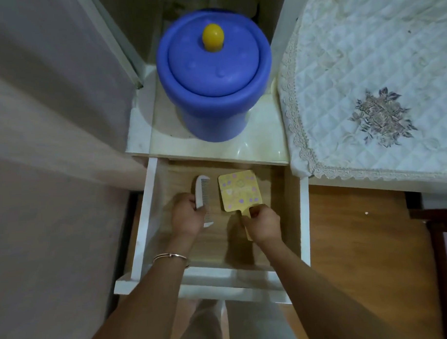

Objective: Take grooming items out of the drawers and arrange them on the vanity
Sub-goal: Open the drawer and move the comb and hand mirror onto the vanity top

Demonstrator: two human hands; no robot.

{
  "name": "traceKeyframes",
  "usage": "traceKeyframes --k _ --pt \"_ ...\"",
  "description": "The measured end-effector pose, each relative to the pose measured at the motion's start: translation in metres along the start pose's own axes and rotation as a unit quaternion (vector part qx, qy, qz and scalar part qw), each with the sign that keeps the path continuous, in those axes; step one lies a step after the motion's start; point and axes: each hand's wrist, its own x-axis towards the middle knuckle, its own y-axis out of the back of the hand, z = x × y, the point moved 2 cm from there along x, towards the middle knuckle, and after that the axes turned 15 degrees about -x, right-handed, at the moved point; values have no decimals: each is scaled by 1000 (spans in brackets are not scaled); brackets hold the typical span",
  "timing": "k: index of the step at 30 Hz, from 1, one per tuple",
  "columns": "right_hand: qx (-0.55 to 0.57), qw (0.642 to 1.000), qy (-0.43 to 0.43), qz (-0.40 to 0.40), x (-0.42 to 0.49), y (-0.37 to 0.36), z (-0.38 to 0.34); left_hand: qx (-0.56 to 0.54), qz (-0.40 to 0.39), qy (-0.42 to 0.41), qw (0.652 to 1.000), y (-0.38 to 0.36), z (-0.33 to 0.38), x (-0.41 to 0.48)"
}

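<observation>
Both forearms reached into open drawer (152,197); I saw left hand (186,213) clasping white comb (202,195), right hand (263,225) pinching yellow hand mirror (237,190) by handle; both prob. light, stiff; mirror fragile.

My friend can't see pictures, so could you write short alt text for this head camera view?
Looking down into an open drawer, a person's left hand grips a white comb and the right hand grips the handle of a yellow hand mirror. On the vanity top behind stands a lidded blue container.
</observation>
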Motion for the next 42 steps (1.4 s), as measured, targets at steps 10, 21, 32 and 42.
traceKeyframes --k 10,21,32,42 --pt "102 990 100 -9 -55 64 19 -84 -87 -135 983 39 43 -71" --pt "350 920 74 162 -9 209 16 -205 -162 -210 942 -62 216 -48" --pt "170 940 -8 296 86 276 14 -38 -95 -217 971 -136 279 16" --pt "38 948 45 314 82 263 16 64 -116 -302 944 -131 269 12"
